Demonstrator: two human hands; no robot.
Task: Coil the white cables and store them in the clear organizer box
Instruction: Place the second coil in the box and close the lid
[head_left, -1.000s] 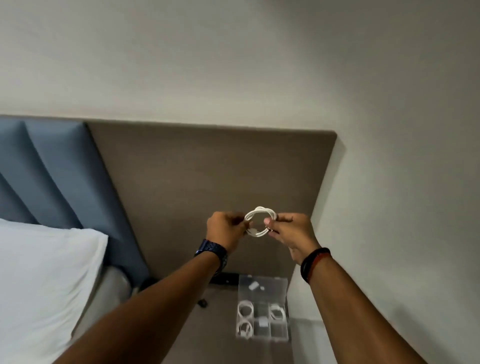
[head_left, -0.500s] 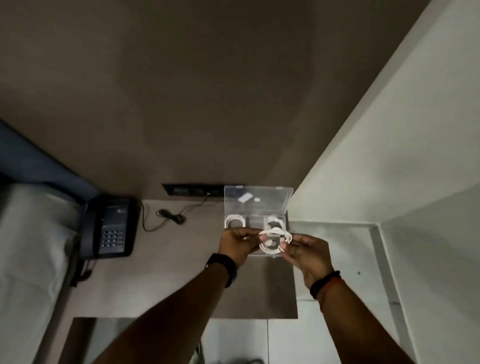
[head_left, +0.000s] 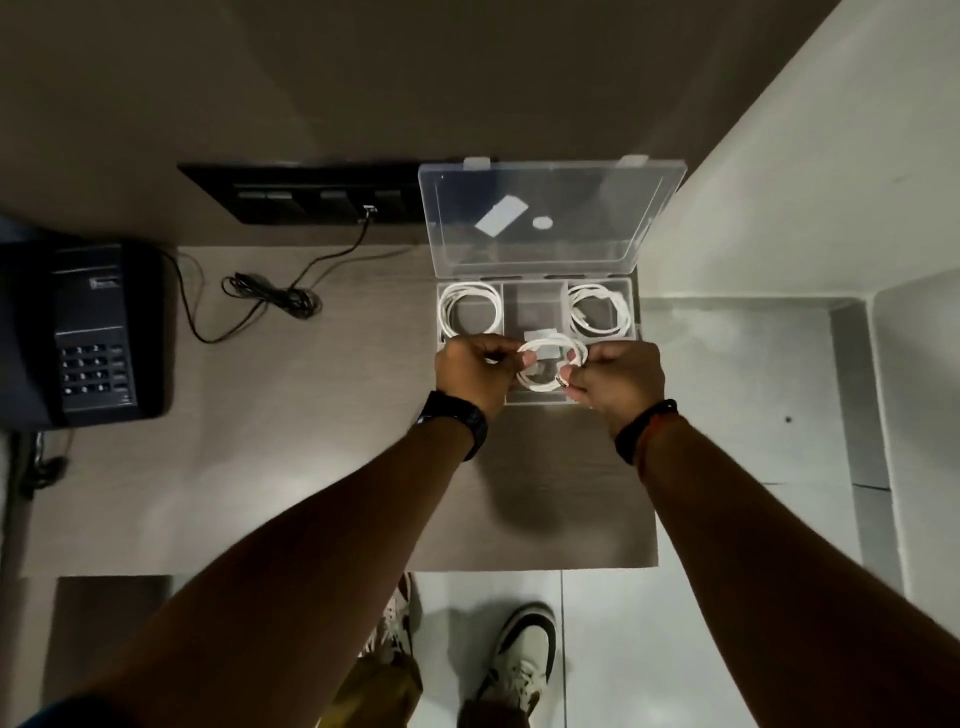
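The clear organizer box (head_left: 533, 304) sits open on the bedside table, its lid (head_left: 550, 218) tilted up against the wall panel. A coiled white cable (head_left: 470, 312) lies in the back left compartment and another coiled white cable (head_left: 602, 314) in the back right one. My left hand (head_left: 472, 374) and my right hand (head_left: 615, 376) pinch opposite sides of a third coiled white cable (head_left: 548, 366), held just above the box's front middle compartment. The hands hide the front corners of the box.
A black telephone (head_left: 83, 332) stands at the table's left. A black switch panel (head_left: 306, 200) on the wall has a black cord (head_left: 270, 296) running down onto the table. The table's right edge meets tiled floor; my shoes (head_left: 519, 660) are below.
The view has tilted down from the wall to the table. Both hands have lowered the coiled cable from chest height to just over the open box.
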